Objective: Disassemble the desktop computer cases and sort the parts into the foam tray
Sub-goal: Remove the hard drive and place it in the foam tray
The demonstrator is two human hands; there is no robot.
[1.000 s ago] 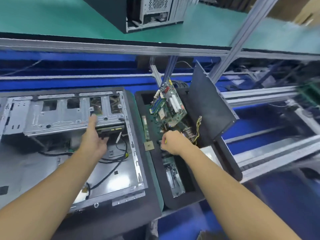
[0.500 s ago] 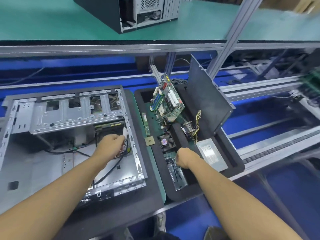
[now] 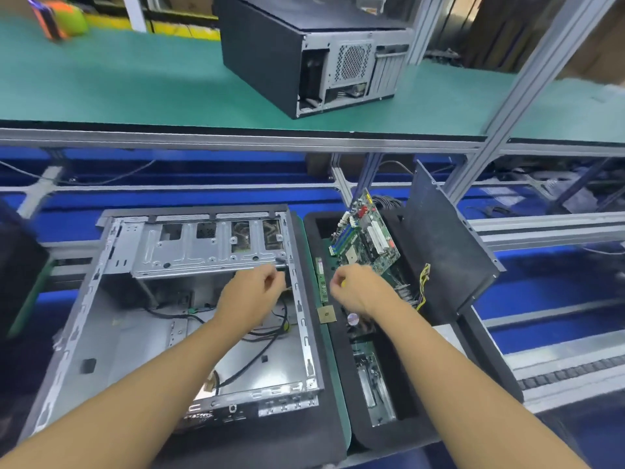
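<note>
Grip: left hand (image 3: 252,294) sits curled inside the open case (image 3: 135,340), fingers bent by the right end of the drive cage (image 3: 209,247); whether they pinch a cable cannot be told.
Other hand: right hand (image 3: 355,291) is balled above the left rim of the foam tray (image 3: 345,384), a fleck of yellow showing at the fingertips; what it holds, if anything, cannot be told.
Case: lies on its side, lid off, at 9 o'clock from the tray, just beside it.
Already sorted: motherboard (image 3: 367,236) leans at the tray's 12 o'clock; memory stick (image 3: 322,282) and processor chip (image 3: 326,314) lie along its 9 o'clock edge; a cooler fan (image 3: 353,319) sits beneath the right wrist; a card (image 3: 372,387) fills the 6 o'clock pocket; a power supply (image 3: 448,335) shows at 4 o'clock behind the forearm; side panel (image 3: 446,245) stands propped at 3 o'clock.
Left inside: drive cage fixed at the case's 12 o'clock; black cables (image 3: 267,333) strewn across its floor toward 3 o'clock.
Waiting: second case (image 3: 304,62) stands on the green shelf (image 3: 135,89) at 12 o'clock, closed up as far as shown.
Progress: first case looks mostly stripped, with cables and cage likely next; the job as a whole appears near its midpoint.
</note>
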